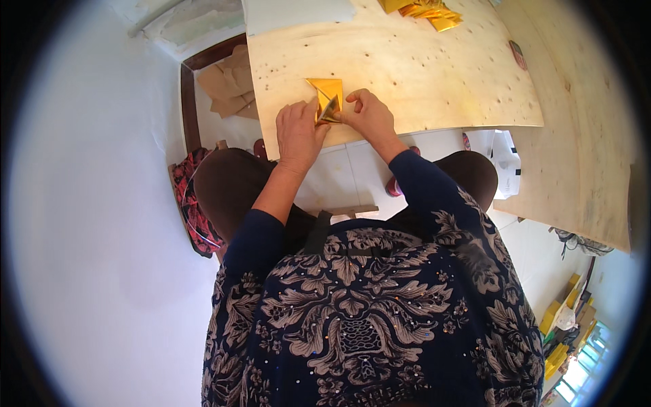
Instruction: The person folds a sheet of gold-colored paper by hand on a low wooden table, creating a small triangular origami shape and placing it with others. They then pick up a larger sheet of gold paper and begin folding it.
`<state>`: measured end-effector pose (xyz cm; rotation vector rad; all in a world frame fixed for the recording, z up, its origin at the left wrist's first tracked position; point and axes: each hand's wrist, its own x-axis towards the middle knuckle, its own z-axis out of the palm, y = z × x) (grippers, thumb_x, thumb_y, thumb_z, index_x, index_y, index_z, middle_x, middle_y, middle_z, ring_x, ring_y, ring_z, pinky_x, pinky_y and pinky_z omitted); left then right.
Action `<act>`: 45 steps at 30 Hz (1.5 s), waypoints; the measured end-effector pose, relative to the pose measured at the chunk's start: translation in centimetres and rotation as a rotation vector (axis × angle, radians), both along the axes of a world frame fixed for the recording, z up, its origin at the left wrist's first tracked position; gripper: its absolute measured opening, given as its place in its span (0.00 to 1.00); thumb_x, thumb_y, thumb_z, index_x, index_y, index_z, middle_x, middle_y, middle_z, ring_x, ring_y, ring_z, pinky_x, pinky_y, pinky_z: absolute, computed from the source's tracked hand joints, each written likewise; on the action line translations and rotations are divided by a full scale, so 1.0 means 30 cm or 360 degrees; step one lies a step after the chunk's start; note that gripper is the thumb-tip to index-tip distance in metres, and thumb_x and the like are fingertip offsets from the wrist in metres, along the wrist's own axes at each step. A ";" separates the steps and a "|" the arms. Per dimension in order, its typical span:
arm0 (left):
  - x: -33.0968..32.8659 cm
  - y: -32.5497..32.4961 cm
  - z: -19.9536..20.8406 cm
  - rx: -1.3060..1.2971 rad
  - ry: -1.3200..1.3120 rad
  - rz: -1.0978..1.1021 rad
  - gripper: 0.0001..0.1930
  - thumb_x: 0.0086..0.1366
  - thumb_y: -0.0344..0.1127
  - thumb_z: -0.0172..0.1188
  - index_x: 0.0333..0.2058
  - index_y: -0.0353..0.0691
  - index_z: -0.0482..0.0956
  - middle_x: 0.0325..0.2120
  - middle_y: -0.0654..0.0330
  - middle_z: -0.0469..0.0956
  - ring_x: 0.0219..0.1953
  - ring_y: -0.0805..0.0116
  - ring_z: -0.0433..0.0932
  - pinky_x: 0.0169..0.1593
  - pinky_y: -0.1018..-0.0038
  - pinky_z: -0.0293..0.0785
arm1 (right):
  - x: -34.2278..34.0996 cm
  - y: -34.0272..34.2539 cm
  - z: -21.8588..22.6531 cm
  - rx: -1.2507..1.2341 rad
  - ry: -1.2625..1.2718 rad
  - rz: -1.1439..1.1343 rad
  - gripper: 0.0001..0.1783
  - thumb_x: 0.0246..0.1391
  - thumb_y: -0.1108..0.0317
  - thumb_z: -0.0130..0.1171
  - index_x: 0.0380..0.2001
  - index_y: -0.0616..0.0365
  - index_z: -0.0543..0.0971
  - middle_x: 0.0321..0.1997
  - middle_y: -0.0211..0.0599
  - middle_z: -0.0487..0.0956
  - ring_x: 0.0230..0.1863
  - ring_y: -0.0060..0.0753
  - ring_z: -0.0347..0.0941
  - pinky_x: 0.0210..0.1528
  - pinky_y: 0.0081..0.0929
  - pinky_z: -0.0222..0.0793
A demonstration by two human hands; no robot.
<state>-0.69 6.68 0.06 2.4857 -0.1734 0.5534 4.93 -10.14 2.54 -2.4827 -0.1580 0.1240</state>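
A partly folded piece of shiny gold paper (329,89) lies near the close edge of the wooden table, with a pointed corner at its far left. A dark greyish fold shows at its near end, between my hands. My left hand (296,133) is closed on the left side of the paper, fingers bent over it and thumb at its near edge. From the right, my right hand (371,117) pinches the paper's near right corner, its index finger curled above. The fingertips partly hide the near folds.
More folded gold paper pieces (434,13) are heaped at the table's far side. A pale sheet (298,15) lies at the far left of the tabletop (420,81). A small dark reddish object (518,54) rests by the right edge. Brown cardboard (229,83) stands beyond the table's left edge.
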 end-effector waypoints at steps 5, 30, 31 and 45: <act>0.032 0.024 0.034 0.0133 0.0126 -0.0123 0.09 0.46 0.36 0.71 0.29 0.46 0.83 0.31 0.63 0.74 0.42 0.60 0.71 0.54 0.63 0.62 | 0.002 -0.033 0.010 -0.0080 -0.0954 0.0614 0.21 0.37 0.58 0.74 0.37 0.48 0.81 0.35 0.30 0.78 0.35 0.35 0.74 0.38 0.34 0.68; -0.163 -0.094 -0.028 0.0462 0.0327 -0.0190 0.31 0.59 0.38 0.61 0.60 0.32 0.65 0.66 0.47 0.58 0.70 0.54 0.52 0.70 0.56 0.46 | 0.180 0.061 -0.028 -0.0467 0.0033 0.0869 0.17 0.49 0.54 0.57 0.33 0.56 0.80 0.29 0.44 0.82 0.34 0.48 0.79 0.37 0.42 0.73; -0.160 -0.091 -0.026 0.0447 0.0315 -0.0188 0.32 0.59 0.38 0.61 0.61 0.32 0.64 0.66 0.47 0.57 0.71 0.54 0.51 0.71 0.57 0.44 | 0.182 0.062 -0.029 -0.0493 0.0006 0.0862 0.17 0.49 0.54 0.57 0.33 0.57 0.80 0.29 0.45 0.82 0.34 0.49 0.79 0.37 0.43 0.73; -0.140 -0.081 -0.039 0.0506 0.0277 -0.0095 0.33 0.59 0.41 0.61 0.61 0.32 0.65 0.65 0.49 0.60 0.69 0.56 0.55 0.70 0.49 0.42 | 0.183 0.071 -0.021 -0.0467 0.0071 0.0889 0.17 0.47 0.56 0.58 0.33 0.57 0.79 0.29 0.46 0.82 0.34 0.50 0.79 0.37 0.43 0.73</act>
